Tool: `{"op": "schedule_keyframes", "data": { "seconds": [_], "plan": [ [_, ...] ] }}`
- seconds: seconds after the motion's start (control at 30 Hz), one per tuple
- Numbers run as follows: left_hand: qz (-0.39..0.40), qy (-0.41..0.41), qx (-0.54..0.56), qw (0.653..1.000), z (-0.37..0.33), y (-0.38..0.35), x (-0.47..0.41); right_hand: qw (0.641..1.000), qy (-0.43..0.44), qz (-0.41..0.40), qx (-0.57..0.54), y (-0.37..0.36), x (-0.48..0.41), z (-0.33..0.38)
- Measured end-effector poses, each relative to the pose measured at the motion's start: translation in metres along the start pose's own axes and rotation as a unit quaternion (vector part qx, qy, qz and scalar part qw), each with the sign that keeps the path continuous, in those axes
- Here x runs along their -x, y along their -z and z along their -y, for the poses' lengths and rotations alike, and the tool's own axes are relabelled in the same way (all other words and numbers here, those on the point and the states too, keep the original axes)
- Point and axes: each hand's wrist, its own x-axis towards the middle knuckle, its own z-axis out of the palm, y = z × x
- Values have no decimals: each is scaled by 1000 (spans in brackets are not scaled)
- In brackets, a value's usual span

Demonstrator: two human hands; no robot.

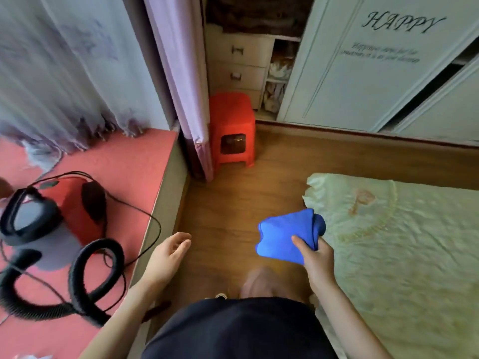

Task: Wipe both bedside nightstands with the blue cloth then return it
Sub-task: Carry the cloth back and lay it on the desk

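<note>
The blue cloth (283, 234) is folded and held in the air over the wooden floor, just left of the bed's corner. My right hand (315, 257) grips its lower right part, thumb on top of the fabric. My left hand (168, 255) hangs free over the floor near the raised platform's edge, fingers relaxed and holding nothing. No nightstand shows in this view.
A bed with a pale green cover (404, 255) fills the right. On the left, a red-carpeted platform (124, 167) carries a grey vacuum with black hose (39, 229) and cord. A red plastic stool (232, 128) stands ahead by the curtains (176, 73). White wardrobe doors (363, 73) lie beyond.
</note>
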Motion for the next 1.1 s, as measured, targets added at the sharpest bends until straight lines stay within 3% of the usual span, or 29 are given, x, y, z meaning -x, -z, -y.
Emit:
{"op": "schedule_keyframes", "data": {
  "seconds": [0.37, 0.57, 0.87, 1.1],
  "plan": [
    [58, -52, 1, 997, -154, -37, -225, 995, -55, -82, -17, 15, -190, 46],
    [51, -46, 14, 998, -224, -32, -335, 996, -44, -70, -39, -1, -297, 127],
    [52, -31, 17, 998, -321, -44, -498, 985, -30, -146, -85, -18, -470, 212],
    [172, -101, -43, 979, -470, -108, -649, 962, -89, -231, -119, 14, -576, 249]
  ]
}}
